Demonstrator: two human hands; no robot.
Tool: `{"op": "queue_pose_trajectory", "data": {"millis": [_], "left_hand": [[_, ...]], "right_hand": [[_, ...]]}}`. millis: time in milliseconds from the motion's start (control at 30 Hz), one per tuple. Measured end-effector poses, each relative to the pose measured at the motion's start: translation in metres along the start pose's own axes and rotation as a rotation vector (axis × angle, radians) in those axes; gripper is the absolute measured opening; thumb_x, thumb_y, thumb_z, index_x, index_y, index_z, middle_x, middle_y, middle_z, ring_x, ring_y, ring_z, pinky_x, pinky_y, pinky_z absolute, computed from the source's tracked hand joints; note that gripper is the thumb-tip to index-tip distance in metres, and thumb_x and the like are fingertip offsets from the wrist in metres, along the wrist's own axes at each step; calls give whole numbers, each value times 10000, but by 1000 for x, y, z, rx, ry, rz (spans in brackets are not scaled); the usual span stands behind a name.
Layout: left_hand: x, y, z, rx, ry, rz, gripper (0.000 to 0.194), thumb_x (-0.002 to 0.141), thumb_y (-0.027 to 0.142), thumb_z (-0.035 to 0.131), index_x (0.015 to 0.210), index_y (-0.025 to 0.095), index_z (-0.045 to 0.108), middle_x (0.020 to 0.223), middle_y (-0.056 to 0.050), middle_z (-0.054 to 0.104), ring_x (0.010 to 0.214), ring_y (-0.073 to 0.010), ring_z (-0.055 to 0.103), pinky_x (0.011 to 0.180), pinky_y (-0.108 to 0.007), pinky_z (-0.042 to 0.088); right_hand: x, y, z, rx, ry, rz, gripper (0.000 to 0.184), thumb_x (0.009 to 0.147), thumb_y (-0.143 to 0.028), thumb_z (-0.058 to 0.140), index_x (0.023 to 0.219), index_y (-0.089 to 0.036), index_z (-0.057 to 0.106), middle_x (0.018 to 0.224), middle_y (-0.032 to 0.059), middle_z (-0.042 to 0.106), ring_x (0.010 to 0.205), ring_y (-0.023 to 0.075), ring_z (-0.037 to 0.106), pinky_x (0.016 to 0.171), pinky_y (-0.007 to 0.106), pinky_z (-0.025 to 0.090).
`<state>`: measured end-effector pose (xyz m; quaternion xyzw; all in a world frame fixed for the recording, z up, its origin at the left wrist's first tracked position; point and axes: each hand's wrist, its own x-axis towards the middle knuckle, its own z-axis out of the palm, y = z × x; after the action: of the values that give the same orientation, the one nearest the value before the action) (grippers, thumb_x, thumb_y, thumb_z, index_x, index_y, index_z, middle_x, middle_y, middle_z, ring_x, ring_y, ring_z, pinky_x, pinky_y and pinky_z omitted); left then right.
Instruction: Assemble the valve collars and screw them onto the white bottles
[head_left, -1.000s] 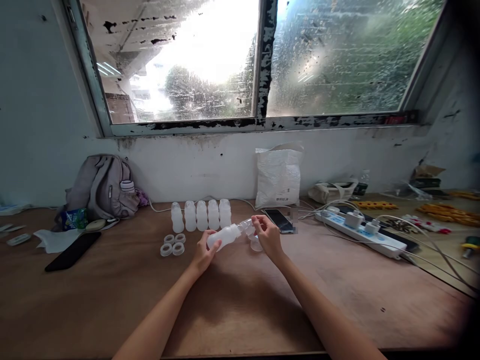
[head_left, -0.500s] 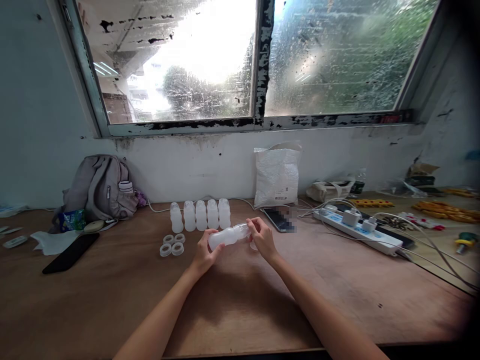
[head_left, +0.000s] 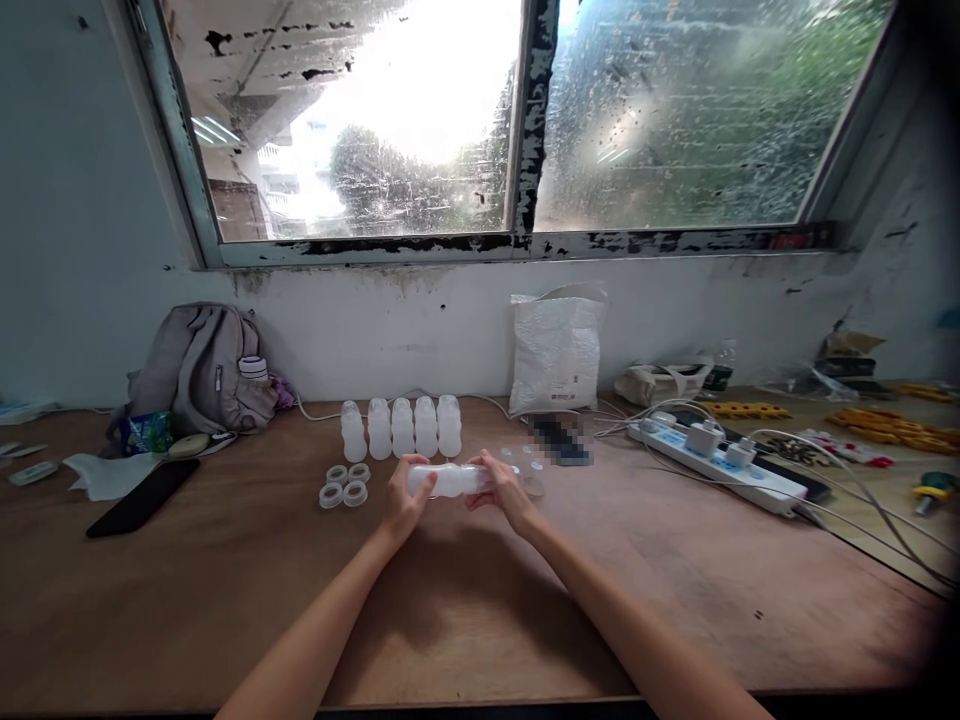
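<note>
A translucent white baby bottle (head_left: pixel 454 480) lies sideways between my hands, just above the table. My left hand (head_left: pixel 409 492) is closed round its base end, thumb in front. My right hand (head_left: pixel 501 484) grips its other end, and the fingers hide most of that end. Behind them stands a row of several similar white bottles (head_left: pixel 403 430), upright with clear caps. Several white rings (head_left: pixel 355 494) lie to the left of my left hand. Past my right hand are a pale ring (head_left: pixel 533 487) and small clear discs (head_left: pixel 537 465).
A phone (head_left: pixel 562 440), partly blurred out, lies before a white padded bag (head_left: pixel 556 350). On the right is a power strip (head_left: pixel 720 465) with plugs and trailing cables. A grey backpack (head_left: pixel 199 370) and a black flat case (head_left: pixel 142 500) are on the left of the wooden table (head_left: pixel 465 620).
The bottle has gone from tilted to nearly level. My right hand has shifted from pinching its capped end to wrapping round it, uncovering small discs beyond. The view has shifted slightly.
</note>
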<state>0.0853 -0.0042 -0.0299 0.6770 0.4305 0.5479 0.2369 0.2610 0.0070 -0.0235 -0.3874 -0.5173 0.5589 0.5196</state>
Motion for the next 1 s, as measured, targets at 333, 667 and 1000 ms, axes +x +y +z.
{"op": "queue_pose_trajectory", "data": {"millis": [333,667,1000], "left_hand": [[2,-18,2,-119,275,-109,248,774,361,421,656,162,513,636,8,520,588,-117,482,538,-192,368],[-2,-8,4,-175,296,-68,243,786,337,409,668,159,524,638,6,519,592,-120,482,549,-195,369],[-2,-3,12,-203,150,-70,202,763,341,450,715,161,527,670,7,530,623,-125,498,564,-201,377]], "right_hand": [[-20,34,30,-369,162,-219,461,829,-481,258,749,-133,550,418,-27,471,306,89,419,300,187,310],[-23,18,21,-405,57,-280,367,803,-441,375,781,-154,603,516,-3,518,406,107,470,402,209,378],[-8,1,9,332,-82,234,461,746,-550,405,638,-140,587,633,40,582,521,151,546,442,260,452]]}}
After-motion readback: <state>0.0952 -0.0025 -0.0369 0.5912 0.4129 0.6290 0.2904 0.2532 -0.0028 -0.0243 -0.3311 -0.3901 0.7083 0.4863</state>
